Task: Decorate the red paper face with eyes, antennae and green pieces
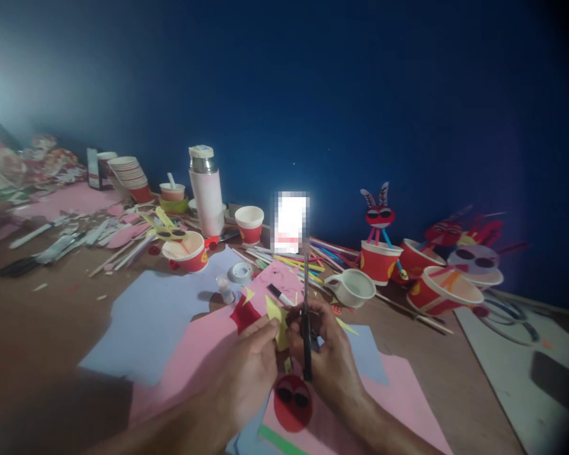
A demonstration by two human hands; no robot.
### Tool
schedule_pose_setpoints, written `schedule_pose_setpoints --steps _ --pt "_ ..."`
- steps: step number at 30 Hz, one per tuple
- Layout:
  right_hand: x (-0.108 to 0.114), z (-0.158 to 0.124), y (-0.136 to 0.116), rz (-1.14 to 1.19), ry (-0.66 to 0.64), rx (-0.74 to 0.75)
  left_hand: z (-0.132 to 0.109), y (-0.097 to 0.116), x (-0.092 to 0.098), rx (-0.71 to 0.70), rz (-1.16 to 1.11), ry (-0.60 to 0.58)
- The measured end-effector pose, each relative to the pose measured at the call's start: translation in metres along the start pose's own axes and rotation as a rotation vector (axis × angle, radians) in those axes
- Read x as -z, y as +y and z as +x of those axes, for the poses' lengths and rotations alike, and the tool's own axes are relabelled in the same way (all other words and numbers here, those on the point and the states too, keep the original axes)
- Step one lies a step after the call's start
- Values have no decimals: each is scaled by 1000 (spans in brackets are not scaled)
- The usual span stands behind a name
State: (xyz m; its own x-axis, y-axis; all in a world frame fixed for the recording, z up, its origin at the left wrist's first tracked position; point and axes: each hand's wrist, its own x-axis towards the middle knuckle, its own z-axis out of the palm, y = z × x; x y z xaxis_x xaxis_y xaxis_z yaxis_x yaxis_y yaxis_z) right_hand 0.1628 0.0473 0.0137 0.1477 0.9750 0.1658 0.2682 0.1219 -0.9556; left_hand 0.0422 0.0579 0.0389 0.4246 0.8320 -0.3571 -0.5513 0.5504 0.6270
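My left hand [246, 366] pinches a small piece of yellow paper [279, 325] against my right hand's side, close to a red paper scrap [244, 313]. My right hand [327, 354] grips a pair of black-handled scissors [306, 335] with the blades pointing up, their tips beside the yellow piece. Below my hands, a red paper circle with black sunglasses [293, 402] lies on a pink paper sheet [189, 354]. A light blue paper sheet [146, 316] spreads to the left. A black-capped marker [279, 294] lies just beyond my hands.
Along the blue wall [284, 95] stand a white-and-steel vacuum flask [205, 193], several red paper cups, a white mug [349, 287], a cup figure with antennae [380, 253], and scattered straws. Paper scraps and a tape roll [239, 272] lie on the wooden table [42, 316].
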Motion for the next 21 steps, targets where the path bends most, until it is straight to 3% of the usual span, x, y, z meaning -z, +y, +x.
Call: schedule_pose_setpoints --steps 6,12,21 --pt "2 -2 2 -21 -8 17 4 -2 4 -2 -81 -9" --pt "3 -1 -1 157 -34 -39 4 1 1 -12 -143 15" --pt "3 -1 -6 257 -43 2 0 3 -3 10 -126 -74"
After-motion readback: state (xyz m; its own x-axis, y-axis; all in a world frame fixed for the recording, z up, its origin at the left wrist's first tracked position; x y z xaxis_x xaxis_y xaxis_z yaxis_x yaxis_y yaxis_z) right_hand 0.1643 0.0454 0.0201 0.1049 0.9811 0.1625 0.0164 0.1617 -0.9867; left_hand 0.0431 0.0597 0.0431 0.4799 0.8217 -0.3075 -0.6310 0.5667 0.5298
